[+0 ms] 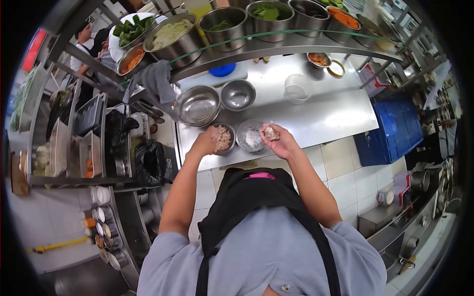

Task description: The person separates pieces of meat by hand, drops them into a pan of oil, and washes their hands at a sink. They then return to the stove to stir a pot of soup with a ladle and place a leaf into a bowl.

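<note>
My left hand (pixel 208 141) reaches over the rim of a metal bowl (pixel 232 149) and into the pale pink raw meat pieces (pixel 224 137) inside; its fingers are mostly hidden. Just right of that bowl stands a clear bowl (pixel 242 129) with white powder (pixel 254 140), which looks like flour. Beside the clear bowl's right rim, my right hand (pixel 283 146) is turned palm up and cupped around a small clump of meat pieces (pixel 270 131) with white powder on them.
Behind the bowls stand a large metal bowl (pixel 197 104) and a smaller one (pixel 238 94) on the steel table (pixel 335 111). A clear round container (pixel 297 89) is further right. Overhead, a shelf (pixel 306 42) carries several metal tubs of vegetables. A grey cloth (pixel 157 81) hangs at left.
</note>
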A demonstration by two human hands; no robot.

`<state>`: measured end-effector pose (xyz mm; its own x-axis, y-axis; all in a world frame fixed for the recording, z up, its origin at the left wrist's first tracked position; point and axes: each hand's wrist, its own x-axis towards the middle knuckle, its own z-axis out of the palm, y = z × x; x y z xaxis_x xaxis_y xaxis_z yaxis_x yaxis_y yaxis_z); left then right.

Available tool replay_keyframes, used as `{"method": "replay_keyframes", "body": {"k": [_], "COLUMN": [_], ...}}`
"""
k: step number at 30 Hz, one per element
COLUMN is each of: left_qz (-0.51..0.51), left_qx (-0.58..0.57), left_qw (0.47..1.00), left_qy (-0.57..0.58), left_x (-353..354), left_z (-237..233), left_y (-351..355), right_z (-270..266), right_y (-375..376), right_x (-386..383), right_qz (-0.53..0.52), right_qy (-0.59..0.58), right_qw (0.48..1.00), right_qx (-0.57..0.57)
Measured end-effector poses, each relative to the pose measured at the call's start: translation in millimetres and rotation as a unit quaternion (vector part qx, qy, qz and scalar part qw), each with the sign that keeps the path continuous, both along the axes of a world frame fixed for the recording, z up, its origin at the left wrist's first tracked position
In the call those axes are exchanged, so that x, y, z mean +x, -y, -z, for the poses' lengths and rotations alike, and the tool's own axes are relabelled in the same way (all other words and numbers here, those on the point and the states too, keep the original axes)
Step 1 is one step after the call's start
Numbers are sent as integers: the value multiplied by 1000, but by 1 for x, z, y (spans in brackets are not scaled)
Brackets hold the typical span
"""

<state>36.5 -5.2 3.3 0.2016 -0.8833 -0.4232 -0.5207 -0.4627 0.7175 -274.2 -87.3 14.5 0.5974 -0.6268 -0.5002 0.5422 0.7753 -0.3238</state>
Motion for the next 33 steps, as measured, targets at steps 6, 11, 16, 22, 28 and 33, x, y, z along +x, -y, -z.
{"method": "replay_keyframes", "body": {"k": [6, 11, 16, 22, 28, 33], "left_qz": [178, 210, 162, 136, 123, 199], "left_qx": [-208, -139, -161, -121, -220, -343], "left_qw": [944, 956, 959, 976, 952, 918], "left_qy": [185, 152, 165, 121, 175, -2], "left_x": [-13, -16, -20, -28, -55, -117], "left_z": [25, 48, 54, 52, -11, -90], "left_y": [-4, 12, 15, 19, 22, 12], "right_z": [-1, -4, 3, 0, 0, 10], "right_y": [-6, -5, -6, -7, -8, -10], "right_x": [10, 14, 13, 13, 12, 16], "right_qz": [-11, -41, -60, -60, -67, -94], "right_qy": [-40, -37, 8, 12, 22, 39], "right_qw": [999, 998, 997, 998, 997, 987], "right_qx": [-10, -28, -44, -32, -43, -121]}}
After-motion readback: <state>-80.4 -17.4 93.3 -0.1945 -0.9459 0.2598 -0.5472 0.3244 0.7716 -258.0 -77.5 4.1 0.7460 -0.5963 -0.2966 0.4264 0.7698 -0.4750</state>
